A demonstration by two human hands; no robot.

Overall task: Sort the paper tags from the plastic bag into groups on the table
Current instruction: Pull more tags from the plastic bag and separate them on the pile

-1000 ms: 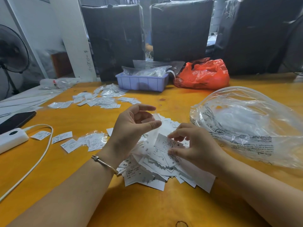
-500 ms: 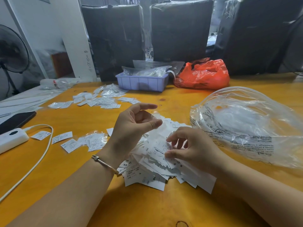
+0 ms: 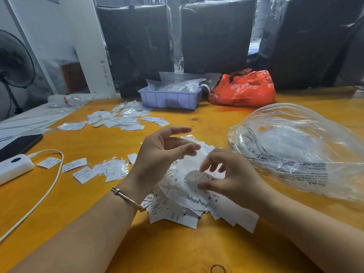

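A heap of white paper tags [image 3: 183, 205] lies on the orange table in front of me. My right hand [image 3: 232, 176] is over the heap and pinches one curled tag [image 3: 199, 177] between thumb and fingers, just above the pile. My left hand [image 3: 157, 154] hovers over the heap's left side, palm turned inward, fingers loosely bent with nothing in them. The large clear plastic bag [image 3: 295, 150] lies crumpled to the right. Small groups of sorted tags lie at the left [image 3: 110, 170] and farther back [image 3: 122, 120].
A purple tray [image 3: 169, 99] with clear bags and an orange plastic bag [image 3: 244, 89] stand at the table's back. A white power bank [image 3: 13, 168] with a cable [image 3: 49, 192] and a black phone [image 3: 17, 144] lie at the left. Dark wrapped panels stand behind.
My right hand pressed down into the heap, then lifted with a single tag pinched in it. My left hand has stayed nearly still.
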